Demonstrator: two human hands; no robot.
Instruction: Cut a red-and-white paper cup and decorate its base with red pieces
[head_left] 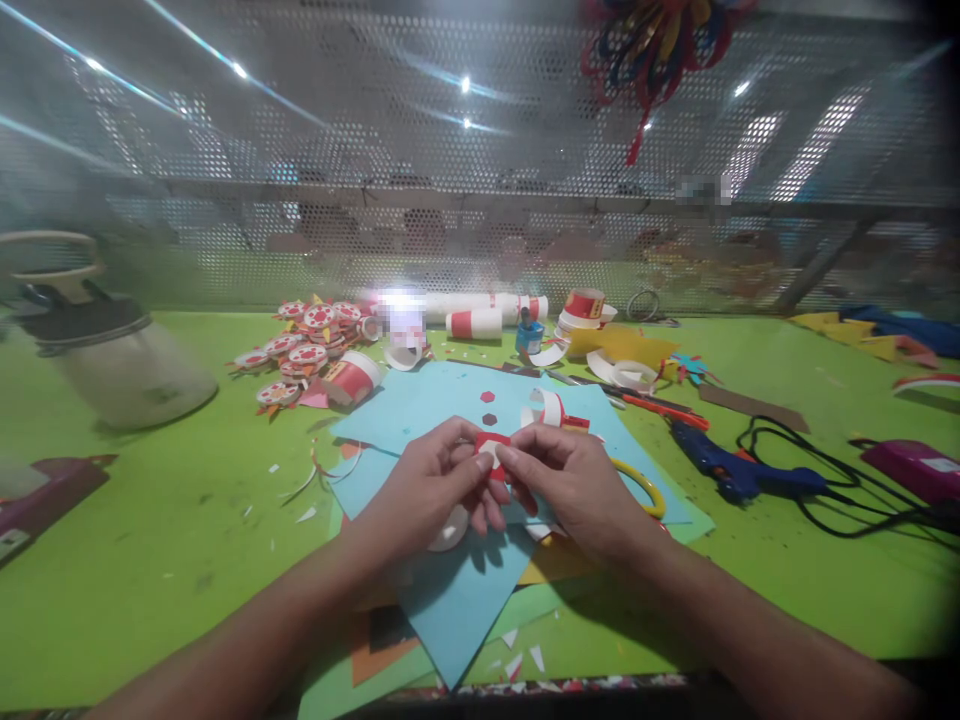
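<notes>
Between both hands, over blue paper sheets (pixel 457 590), is a small red paper piece (pixel 491 440) with a pale middle. My left hand (pixel 442 475) grips its left side between thumb and fingers. The thumb and forefinger of my right hand (pixel 566 475) pinch its right edge. Just beyond the hands, two dark red paper hexagons (pixel 488 397) lie on the blue paper. A cut white and red cup ring (pixel 551 408) stands behind my right hand. Partly hidden beside that hand is a yellow scissor handle (pixel 645 487). A white round piece (pixel 450 530) shows under my left hand.
Red and white paper turtles (pixel 307 350) are piled at the back left near paper cups (pixel 474 324). To the right lie a blue glue gun (pixel 742 470) with a black cord and an orange cutter (pixel 667 408). A large jug (pixel 120 350) stands left. Paper scraps litter the green table (pixel 225 590).
</notes>
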